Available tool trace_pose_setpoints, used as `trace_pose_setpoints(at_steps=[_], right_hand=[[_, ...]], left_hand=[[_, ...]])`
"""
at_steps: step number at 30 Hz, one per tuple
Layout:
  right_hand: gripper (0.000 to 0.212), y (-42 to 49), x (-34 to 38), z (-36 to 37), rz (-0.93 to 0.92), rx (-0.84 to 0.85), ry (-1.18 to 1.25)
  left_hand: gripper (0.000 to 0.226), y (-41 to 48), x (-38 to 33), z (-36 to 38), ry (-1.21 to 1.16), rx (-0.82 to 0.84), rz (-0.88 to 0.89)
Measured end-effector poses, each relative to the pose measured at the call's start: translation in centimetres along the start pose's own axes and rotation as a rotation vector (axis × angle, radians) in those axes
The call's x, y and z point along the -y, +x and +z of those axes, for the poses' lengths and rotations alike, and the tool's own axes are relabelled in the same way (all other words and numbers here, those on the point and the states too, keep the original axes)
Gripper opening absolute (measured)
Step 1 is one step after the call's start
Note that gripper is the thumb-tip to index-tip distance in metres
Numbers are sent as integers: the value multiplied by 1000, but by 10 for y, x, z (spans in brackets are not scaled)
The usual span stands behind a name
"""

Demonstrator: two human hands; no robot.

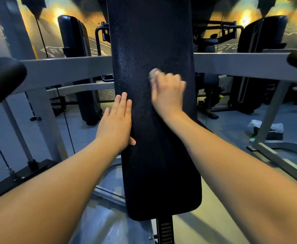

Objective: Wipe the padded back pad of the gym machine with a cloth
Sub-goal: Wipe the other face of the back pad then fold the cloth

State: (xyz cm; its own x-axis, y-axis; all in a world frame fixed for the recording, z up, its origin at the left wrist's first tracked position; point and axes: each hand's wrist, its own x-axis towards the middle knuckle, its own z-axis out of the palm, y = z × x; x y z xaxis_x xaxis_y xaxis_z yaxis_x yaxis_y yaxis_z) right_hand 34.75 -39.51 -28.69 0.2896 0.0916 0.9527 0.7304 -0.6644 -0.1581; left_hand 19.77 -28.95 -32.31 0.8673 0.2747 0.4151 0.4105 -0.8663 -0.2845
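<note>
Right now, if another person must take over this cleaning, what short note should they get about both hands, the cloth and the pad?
Left hand: open, fingers straight, laid flat against the left edge of the back pad, seemingly to steady it.
Right hand: fingers curled round the cloth, pressing it on the pad right of centre, higher than the left hand. The hand is blurred.
Done: the wipe is under way. The surface does not show how much is already wiped.
Left: probably the rest of the pad, the lower half included.

The tall black back pad stands upright, a blurred, seemingly pale cloth pressed against its middle.
</note>
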Motion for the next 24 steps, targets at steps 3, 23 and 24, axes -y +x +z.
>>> trace_pose_setpoints(at_steps=[3,23,24], right_hand=[[24,14,-25,-2,-443,15,-107],[27,73,-6,-15,-58,18,-77],[25,72,-8,-9,-225,23,-57]], left_hand=[[139,1,-1,-2,20,-1,-5],[134,-2,-12,-20,222,64,19],[134,-2,-12,-20,207,66,15]])
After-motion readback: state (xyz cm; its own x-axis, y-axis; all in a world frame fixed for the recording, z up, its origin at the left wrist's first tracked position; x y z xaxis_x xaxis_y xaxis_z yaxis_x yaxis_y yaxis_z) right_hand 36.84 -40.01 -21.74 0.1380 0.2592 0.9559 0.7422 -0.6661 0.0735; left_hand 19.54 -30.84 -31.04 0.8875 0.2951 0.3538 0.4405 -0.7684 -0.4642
